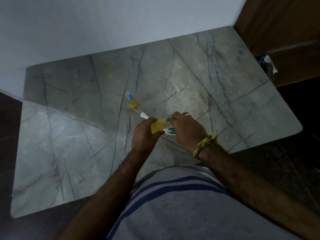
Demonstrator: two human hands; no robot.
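Note:
My left hand (144,134) grips a clear bottle of yellow liquid (159,126), tilted over the grey marble table (69,144). My right hand (186,129) pinches a green piece (168,117) at the bottle's upper end. Under the hands lies a white round thing with green print (170,131), mostly hidden. A white nozzle-like cap (144,116) lies on the table just left of my left hand, with a thin tube trailing from it toward a small yellow bottle with a blue cap (131,100) that stands further back.
A white wall borders the table's far side and a wooden panel (285,32) stands at the right. The table's right corner (297,125) is rounded, with dark floor beyond it. A small white and blue object (267,64) sits by the wooden panel.

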